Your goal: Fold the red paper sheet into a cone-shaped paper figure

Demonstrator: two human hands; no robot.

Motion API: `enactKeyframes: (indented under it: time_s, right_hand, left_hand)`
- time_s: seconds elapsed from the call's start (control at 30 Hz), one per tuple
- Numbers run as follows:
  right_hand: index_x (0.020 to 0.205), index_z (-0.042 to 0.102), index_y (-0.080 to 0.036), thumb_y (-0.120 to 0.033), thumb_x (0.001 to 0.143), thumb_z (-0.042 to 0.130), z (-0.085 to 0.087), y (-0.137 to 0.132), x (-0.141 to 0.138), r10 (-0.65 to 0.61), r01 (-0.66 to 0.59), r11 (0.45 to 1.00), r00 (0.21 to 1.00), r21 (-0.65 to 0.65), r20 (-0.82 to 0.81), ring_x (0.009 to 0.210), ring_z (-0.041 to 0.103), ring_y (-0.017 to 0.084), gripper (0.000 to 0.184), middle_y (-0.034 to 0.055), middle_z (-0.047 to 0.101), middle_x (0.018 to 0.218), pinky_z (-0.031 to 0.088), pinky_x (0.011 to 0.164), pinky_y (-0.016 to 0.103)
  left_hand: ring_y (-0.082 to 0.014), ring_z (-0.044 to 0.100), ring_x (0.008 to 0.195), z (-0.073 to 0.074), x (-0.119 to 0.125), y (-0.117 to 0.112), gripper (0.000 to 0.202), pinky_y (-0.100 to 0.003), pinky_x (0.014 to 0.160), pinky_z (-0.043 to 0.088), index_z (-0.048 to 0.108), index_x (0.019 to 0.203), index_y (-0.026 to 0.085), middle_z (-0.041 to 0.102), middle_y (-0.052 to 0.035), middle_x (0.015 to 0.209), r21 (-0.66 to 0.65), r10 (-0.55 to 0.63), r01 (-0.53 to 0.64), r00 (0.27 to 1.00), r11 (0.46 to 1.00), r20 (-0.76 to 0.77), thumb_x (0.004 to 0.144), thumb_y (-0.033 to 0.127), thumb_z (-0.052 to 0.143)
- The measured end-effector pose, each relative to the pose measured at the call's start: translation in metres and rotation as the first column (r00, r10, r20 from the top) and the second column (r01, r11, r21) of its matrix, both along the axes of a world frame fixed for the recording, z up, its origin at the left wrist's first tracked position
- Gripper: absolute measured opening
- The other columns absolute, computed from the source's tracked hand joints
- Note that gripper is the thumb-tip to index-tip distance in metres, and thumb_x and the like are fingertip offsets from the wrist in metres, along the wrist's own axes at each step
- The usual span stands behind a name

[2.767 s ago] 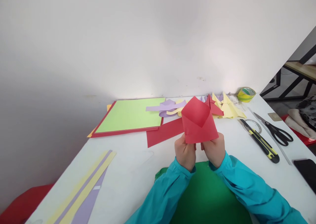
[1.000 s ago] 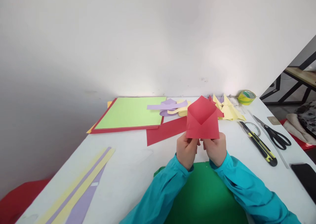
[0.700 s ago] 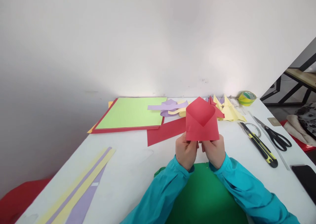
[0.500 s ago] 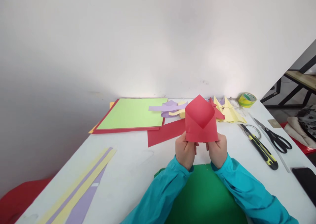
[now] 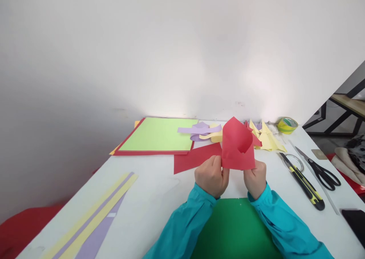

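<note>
A folded red paper piece (image 5: 238,145) with a pointed top is held upright above the white table (image 5: 148,198). My left hand (image 5: 211,177) pinches its lower left corner. My right hand (image 5: 256,178) grips its lower right edge from below. Both wrists wear teal sleeves. A green sheet (image 5: 236,232) lies on the table just below my hands. A flat red sheet (image 5: 194,158) lies behind the held piece, to its left.
A light green sheet on a red one (image 5: 159,135) lies at the back. Purple and yellow scraps (image 5: 203,131), folded yellow shapes (image 5: 266,139) and a tape roll (image 5: 287,124) sit far back. Utility knife (image 5: 305,182), scissors (image 5: 321,169) and phone (image 5: 355,223) lie right; paper strips (image 5: 94,221) left.
The red piece has turned and narrowed, its left side curling toward me. My left hand has shifted to pinch the lower left corner. The view has dropped slightly.
</note>
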State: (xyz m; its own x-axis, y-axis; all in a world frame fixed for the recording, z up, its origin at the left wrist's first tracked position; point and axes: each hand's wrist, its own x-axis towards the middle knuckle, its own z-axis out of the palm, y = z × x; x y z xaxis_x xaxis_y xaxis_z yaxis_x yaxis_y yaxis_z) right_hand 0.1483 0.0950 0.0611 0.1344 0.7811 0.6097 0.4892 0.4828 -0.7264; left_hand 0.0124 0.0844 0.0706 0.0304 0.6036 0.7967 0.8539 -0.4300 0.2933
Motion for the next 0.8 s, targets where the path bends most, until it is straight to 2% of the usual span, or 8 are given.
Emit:
enactKeyframes:
  time_s: [0.13,0.27,0.5,0.6,0.8]
  right_hand:
    - [0.047,0.047,-0.017,-0.024,0.083,0.047,0.001,-0.001,0.001,-0.013,0.011,0.999,0.999,0.039,0.050,0.038,0.037,0.007,0.036,-0.0043,0.043,0.040,0.027,0.040,0.021]
    - [0.046,0.046,-0.017,-0.021,0.082,0.047,0.003,-0.004,0.000,-0.027,0.021,0.997,0.996,0.070,0.087,0.038,0.037,0.007,0.036,-0.0045,0.043,0.040,0.027,0.041,0.021]
    - [0.046,0.045,-0.018,-0.021,0.083,0.048,0.008,-0.009,0.000,-0.040,0.025,0.993,0.991,0.114,0.129,0.039,0.036,0.007,0.037,-0.0045,0.042,0.041,0.027,0.042,0.022]
    - [0.048,0.045,-0.018,-0.021,0.083,0.048,0.010,-0.010,0.000,-0.029,0.010,0.993,0.988,0.121,0.153,0.040,0.035,0.007,0.036,-0.0045,0.042,0.042,0.027,0.042,0.022]
    - [0.049,0.038,-0.019,-0.024,0.080,0.055,0.016,-0.013,0.000,-0.071,0.048,0.988,0.985,0.146,0.159,0.043,0.029,0.006,0.036,-0.0072,0.032,0.045,0.024,0.043,0.022]
  left_hand:
    - [-0.0143,0.038,0.044,0.007,-0.004,-0.001,0.029,-0.029,0.044,0.022,0.045,0.057,0.019,0.045,-0.0007,0.049,0.119,0.081,-0.064,0.985,0.991,-0.149,0.086,0.019,0.043]
    - [-0.0143,0.036,0.044,0.010,-0.005,0.000,0.032,-0.030,0.044,0.022,0.044,0.054,0.019,0.042,-0.0005,0.047,0.205,0.137,-0.090,0.963,0.975,-0.230,0.085,0.017,0.044]
    - [-0.0136,0.036,0.044,0.017,-0.009,-0.002,0.036,-0.029,0.044,0.023,0.041,0.051,0.020,0.041,0.0000,0.046,0.269,0.172,-0.100,0.951,0.958,-0.257,0.086,0.023,0.046]
    - [-0.0137,0.036,0.044,0.019,-0.011,-0.002,0.034,-0.029,0.044,0.023,0.041,0.051,0.020,0.041,-0.0001,0.046,0.275,0.186,-0.113,0.948,0.955,-0.258,0.085,0.020,0.045]
    - [-0.0134,0.035,0.043,0.016,-0.013,0.003,0.033,-0.029,0.044,0.023,0.041,0.051,0.019,0.040,0.0001,0.046,0.296,0.203,-0.118,0.939,0.948,-0.279,0.083,0.018,0.048]
